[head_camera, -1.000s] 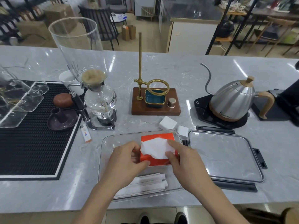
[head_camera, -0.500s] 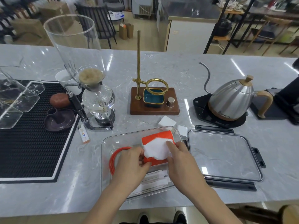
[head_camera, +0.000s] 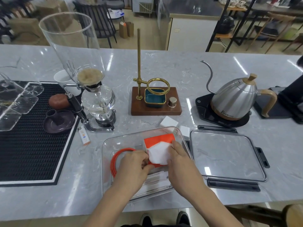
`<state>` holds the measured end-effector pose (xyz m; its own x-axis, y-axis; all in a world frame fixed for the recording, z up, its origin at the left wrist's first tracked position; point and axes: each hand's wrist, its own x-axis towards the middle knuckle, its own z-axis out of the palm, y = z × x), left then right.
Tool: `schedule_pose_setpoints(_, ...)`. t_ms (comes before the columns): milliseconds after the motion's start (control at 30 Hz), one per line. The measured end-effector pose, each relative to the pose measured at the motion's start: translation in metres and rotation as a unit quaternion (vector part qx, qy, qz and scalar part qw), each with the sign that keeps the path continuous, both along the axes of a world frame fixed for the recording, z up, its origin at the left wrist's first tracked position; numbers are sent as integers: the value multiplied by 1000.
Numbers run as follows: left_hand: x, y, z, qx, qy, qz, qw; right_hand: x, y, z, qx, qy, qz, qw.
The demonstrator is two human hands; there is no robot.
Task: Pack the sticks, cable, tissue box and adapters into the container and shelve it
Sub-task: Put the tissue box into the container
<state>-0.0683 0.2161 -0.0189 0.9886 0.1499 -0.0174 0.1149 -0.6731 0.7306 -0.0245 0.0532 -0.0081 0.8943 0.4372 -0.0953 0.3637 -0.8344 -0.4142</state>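
Uncovered cable (head_camera: 114,161) lies left of both hands

The tissue box (head_camera: 158,139) is bright orange-red with a white tissue (head_camera: 159,154) on top, the coiled cable (head_camera: 114,161) beside it is the same orange-red, and the adapters (head_camera: 168,122) are plain white. The container (head_camera: 105,145) is clear, the countertop (head_camera: 180,66) pale grey marble with fine white veining, and the mat (head_camera: 24,153) black with a ribbed grid (edged in white). The sticks (head_camera: 157,177) look white, though they are mostly hidden.
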Motion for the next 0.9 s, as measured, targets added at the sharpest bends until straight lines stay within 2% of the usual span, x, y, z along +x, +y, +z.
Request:
schedule_pose_setpoints(100,0,-2,2,7,3,19,1000,0,1,-1,12,-30,21,999)
schedule_pose_setpoints(333,-1,-4,8,14,13,34,999,-9,-2,9,71,-61,-17,995)
schedule_pose_setpoints(900,-2,-2,15,13,8,9,1000,-16,-5,9,31,-42,-15,998)
